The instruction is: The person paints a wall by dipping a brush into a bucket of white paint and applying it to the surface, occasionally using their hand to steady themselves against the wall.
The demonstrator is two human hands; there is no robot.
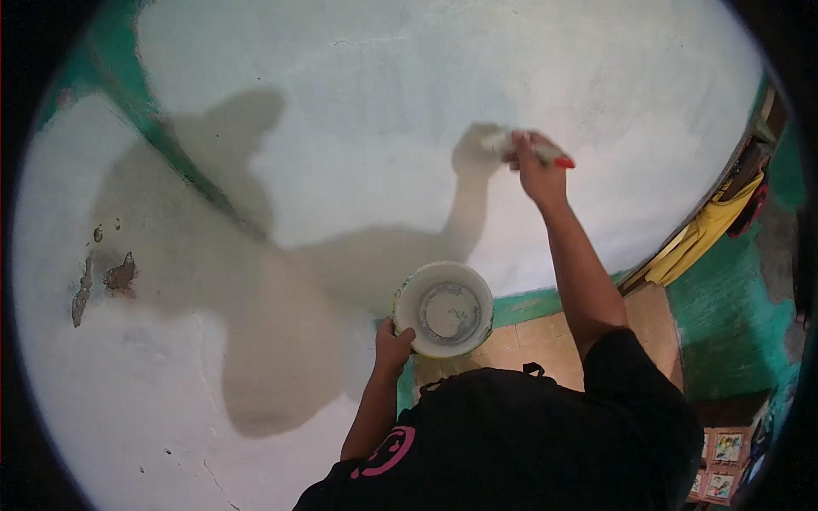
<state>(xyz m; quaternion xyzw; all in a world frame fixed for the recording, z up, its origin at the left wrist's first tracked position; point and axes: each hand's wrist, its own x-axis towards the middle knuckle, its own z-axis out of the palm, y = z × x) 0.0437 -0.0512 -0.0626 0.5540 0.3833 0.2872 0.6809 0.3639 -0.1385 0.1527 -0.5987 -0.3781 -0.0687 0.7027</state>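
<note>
My right hand (537, 166) is closed round a paintbrush (554, 157) with a red handle end. Its bristle end, blurred, is at the white-painted wall (383, 111); whether it touches cannot be made out. Lower down, my left hand (394, 347) grips the left rim of a round pale bucket (411, 294), thumb over the edge. Inside the bucket, whitish paint residue (449, 313) shows at the bottom.
Green paint (192, 175) shows in a strip along the wall corner. Chipped patches (120, 274) mark the left wall. A yellow cloth (703, 234) hangs at the right, above the tiled floor (545, 341). A cabinet with pictures (720, 456) stands lower right.
</note>
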